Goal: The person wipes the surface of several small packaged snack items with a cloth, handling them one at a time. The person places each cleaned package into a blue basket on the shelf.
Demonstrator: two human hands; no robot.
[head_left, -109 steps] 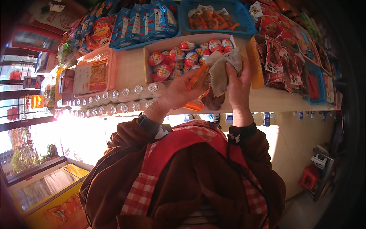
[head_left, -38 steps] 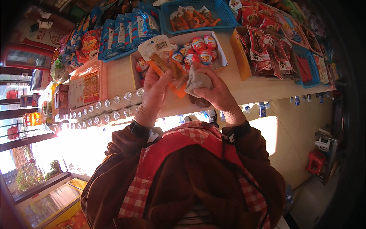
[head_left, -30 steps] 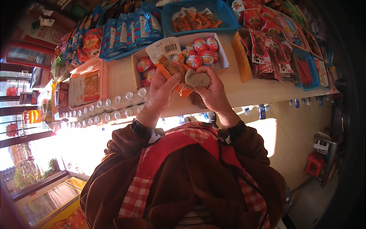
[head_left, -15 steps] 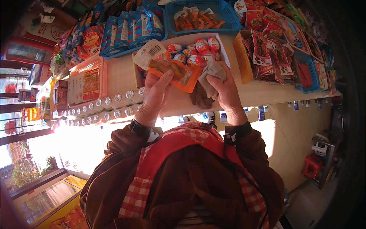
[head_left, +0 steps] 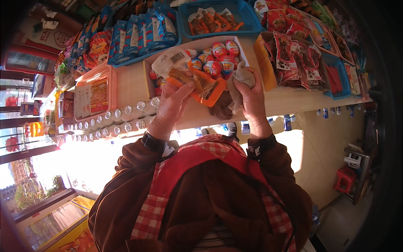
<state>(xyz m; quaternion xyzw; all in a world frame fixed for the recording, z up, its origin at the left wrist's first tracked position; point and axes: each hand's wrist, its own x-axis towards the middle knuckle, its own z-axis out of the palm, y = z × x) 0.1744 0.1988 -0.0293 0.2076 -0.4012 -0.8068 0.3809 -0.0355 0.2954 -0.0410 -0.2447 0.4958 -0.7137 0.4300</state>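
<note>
My left hand (head_left: pixel 173 103) pinches an orange and clear snack packet (head_left: pixel 197 82) with brown food inside and a barcode on its pale end. A grey cloth (head_left: pixel 240 82) is bunched in my right hand (head_left: pixel 253 98), just off the packet's right end. Beneath the hands, a brown cloth-like bundle (head_left: pixel 221 110) rests at the counter's near edge, partly covered. Just beyond the packet stands a white-sided box (head_left: pixel 242 45) of red and white egg-shaped sweets (head_left: pixel 218 49).
Similar orange packets (head_left: pixel 214 21) lie in a blue basket (head_left: pixel 252 22) at the back. Blue snack bags (head_left: pixel 142 35) stand left of it. A pink basket (head_left: pixel 112 82) and rows of clear bottles (head_left: pixel 129 109) are on the left. Red packets (head_left: pixel 289 52) fill a yellow box (head_left: pixel 264 63) at right.
The grey cloth in my right hand has shifted away from the packet's right end, leaving a gap. My left hand keeps its hold on the packet, almost in place.
</note>
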